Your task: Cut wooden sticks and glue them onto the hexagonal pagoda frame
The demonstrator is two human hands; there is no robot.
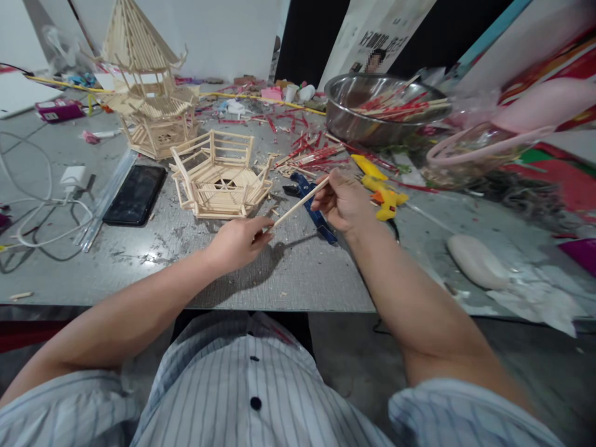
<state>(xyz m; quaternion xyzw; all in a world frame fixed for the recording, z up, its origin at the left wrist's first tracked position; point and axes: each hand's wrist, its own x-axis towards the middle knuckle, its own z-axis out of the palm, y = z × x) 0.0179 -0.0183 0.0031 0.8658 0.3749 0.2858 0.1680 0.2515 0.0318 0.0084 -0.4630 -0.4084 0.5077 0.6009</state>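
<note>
A thin wooden stick (300,202) runs slanted between both hands above the grey table (298,273). My left hand (238,243) pinches its lower end with closed fingers. My right hand (343,202) grips its upper end, fingers curled. Just behind the left hand sits a hexagonal stick-built frame (218,175) with railings. Further back stands a finished stick pagoda (144,81). Blue-handled cutters (311,206) lie on the table under the stick, and a yellow glue gun (379,186) lies right of my right hand.
A black phone (136,194) and a white charger with cables (69,180) lie at the left. A steel bowl (377,105) of red-tipped sticks stands at the back right, beside a pink-rimmed clear basin (475,155). Red scraps litter the back. A white oval object (477,261) lies at the right.
</note>
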